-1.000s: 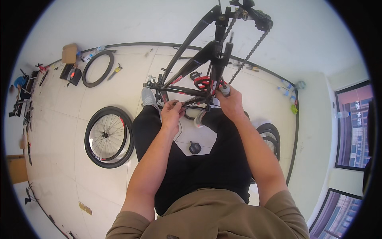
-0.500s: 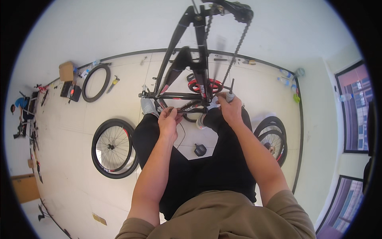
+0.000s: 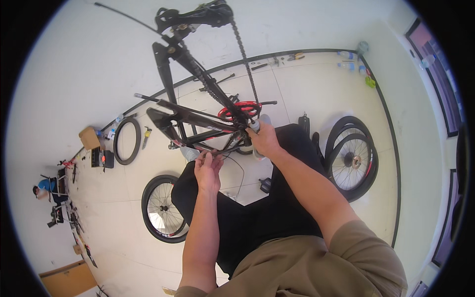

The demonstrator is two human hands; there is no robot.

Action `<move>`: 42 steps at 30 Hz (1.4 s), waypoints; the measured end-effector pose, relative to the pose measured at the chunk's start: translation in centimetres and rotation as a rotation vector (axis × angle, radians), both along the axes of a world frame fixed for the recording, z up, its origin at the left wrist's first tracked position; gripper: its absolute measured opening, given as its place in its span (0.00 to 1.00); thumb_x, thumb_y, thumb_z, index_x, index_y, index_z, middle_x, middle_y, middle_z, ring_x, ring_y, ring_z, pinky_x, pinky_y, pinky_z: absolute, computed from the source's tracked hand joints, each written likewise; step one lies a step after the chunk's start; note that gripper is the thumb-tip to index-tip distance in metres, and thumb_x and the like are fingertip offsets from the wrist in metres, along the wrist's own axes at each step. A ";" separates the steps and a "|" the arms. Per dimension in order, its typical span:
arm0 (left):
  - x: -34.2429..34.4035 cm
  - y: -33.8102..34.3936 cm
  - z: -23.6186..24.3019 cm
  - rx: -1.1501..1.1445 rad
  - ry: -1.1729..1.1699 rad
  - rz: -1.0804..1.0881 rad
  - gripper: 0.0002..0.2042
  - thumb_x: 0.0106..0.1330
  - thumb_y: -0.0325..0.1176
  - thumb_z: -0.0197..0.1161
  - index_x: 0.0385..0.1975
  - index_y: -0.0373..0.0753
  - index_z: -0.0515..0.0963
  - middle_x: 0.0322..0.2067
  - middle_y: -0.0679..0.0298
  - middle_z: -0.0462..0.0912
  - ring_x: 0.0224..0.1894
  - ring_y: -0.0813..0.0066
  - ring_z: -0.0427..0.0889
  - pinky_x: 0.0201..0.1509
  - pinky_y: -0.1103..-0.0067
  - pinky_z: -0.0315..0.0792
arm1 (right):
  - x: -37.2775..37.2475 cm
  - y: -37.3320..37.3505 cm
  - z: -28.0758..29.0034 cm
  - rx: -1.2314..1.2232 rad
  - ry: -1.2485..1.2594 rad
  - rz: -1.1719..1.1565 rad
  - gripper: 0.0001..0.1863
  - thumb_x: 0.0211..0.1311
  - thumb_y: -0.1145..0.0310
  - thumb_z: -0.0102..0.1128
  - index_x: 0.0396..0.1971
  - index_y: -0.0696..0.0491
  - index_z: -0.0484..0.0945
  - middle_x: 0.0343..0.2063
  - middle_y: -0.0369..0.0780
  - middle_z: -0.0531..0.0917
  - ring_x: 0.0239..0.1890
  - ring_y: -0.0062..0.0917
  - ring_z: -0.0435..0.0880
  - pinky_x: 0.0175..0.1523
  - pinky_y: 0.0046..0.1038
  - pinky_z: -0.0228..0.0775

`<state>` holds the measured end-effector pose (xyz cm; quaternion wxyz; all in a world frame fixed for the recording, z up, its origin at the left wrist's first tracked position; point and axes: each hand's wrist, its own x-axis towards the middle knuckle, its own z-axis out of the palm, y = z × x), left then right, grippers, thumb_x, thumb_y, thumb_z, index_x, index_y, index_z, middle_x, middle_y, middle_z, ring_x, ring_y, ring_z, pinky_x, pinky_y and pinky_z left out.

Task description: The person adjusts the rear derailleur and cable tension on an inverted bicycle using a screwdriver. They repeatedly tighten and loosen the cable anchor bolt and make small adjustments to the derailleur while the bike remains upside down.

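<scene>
A black bicycle frame (image 3: 195, 119) stands tilted before me, with a red chainring (image 3: 240, 111), a hanging chain (image 3: 243, 49) and a rear derailleur (image 3: 195, 17) at its upper end. My left hand (image 3: 208, 172) is closed in a pinch at the underside of a lower tube; what lies between its fingertips is hidden. A thin cable (image 3: 242, 171) loops down close by. My right hand (image 3: 264, 138) is closed around a grey-handled tool (image 3: 254, 125), just below the chainring and beside the bottom of the frame. The tool's working end cannot be made out.
Wheels lie to my left (image 3: 163, 208) and right (image 3: 352, 161). A black pedal (image 3: 265, 185) sits between my legs. Farther off are a loose tire (image 3: 127, 141), a cardboard box (image 3: 89, 138), pliers (image 3: 296, 57) and plastic bottles (image 3: 346, 65). Another person (image 3: 47, 185) sits at far left.
The frame's upper end has swung left and the frame leans more. My right hand, with the grey-handled tool, has moved left toward the frame. My left hand keeps its pinch; the view has turned.
</scene>
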<state>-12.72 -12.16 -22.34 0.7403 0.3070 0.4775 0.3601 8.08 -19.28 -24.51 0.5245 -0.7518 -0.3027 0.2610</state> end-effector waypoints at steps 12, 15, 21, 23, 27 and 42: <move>-0.1 0.8 -0.6 0.013 0.000 -0.024 0.06 0.73 0.32 0.56 0.47 0.43 0.71 0.47 0.61 0.81 0.44 0.66 0.82 0.47 0.69 0.77 | 2.2 -1.0 -1.9 -0.214 -0.079 -0.089 0.12 0.58 0.66 0.65 0.37 0.58 0.79 0.31 0.55 0.83 0.41 0.52 0.82 0.46 0.45 0.73; -0.1 0.9 -0.6 0.017 0.005 -0.025 0.07 0.73 0.32 0.56 0.48 0.43 0.71 0.47 0.61 0.81 0.44 0.66 0.82 0.48 0.69 0.76 | 2.2 -0.9 -2.6 -0.275 -0.091 -0.078 0.12 0.58 0.67 0.65 0.38 0.58 0.79 0.33 0.56 0.83 0.42 0.52 0.82 0.47 0.45 0.73; 0.0 0.6 -0.2 0.016 0.004 -0.025 0.09 0.73 0.32 0.57 0.50 0.43 0.70 0.47 0.62 0.81 0.45 0.66 0.82 0.49 0.69 0.76 | 2.2 0.0 -4.3 -0.131 0.024 -0.276 0.11 0.58 0.67 0.65 0.37 0.58 0.79 0.32 0.54 0.84 0.41 0.51 0.83 0.46 0.42 0.74; -0.3 0.7 -0.3 0.019 0.008 -0.048 0.09 0.75 0.35 0.55 0.50 0.42 0.70 0.50 0.62 0.79 0.50 0.62 0.80 0.55 0.64 0.72 | 1.9 0.2 -4.3 -0.102 0.036 -0.337 0.11 0.58 0.67 0.66 0.36 0.58 0.80 0.31 0.51 0.85 0.39 0.46 0.85 0.45 0.39 0.75; -0.3 0.5 -0.3 0.014 -0.025 -0.015 0.09 0.73 0.32 0.57 0.49 0.42 0.70 0.46 0.60 0.81 0.42 0.67 0.83 0.47 0.69 0.78 | 1.8 0.5 -3.5 -0.068 0.086 -0.417 0.10 0.58 0.68 0.67 0.37 0.58 0.81 0.28 0.45 0.85 0.32 0.36 0.85 0.41 0.34 0.74; 0.1 0.4 0.2 0.012 -0.005 -0.015 0.09 0.73 0.32 0.57 0.50 0.42 0.70 0.48 0.60 0.80 0.45 0.63 0.82 0.49 0.66 0.76 | 2.1 0.7 -4.4 0.035 0.268 -0.437 0.07 0.55 0.74 0.67 0.33 0.59 0.80 0.24 0.39 0.83 0.30 0.28 0.82 0.40 0.31 0.73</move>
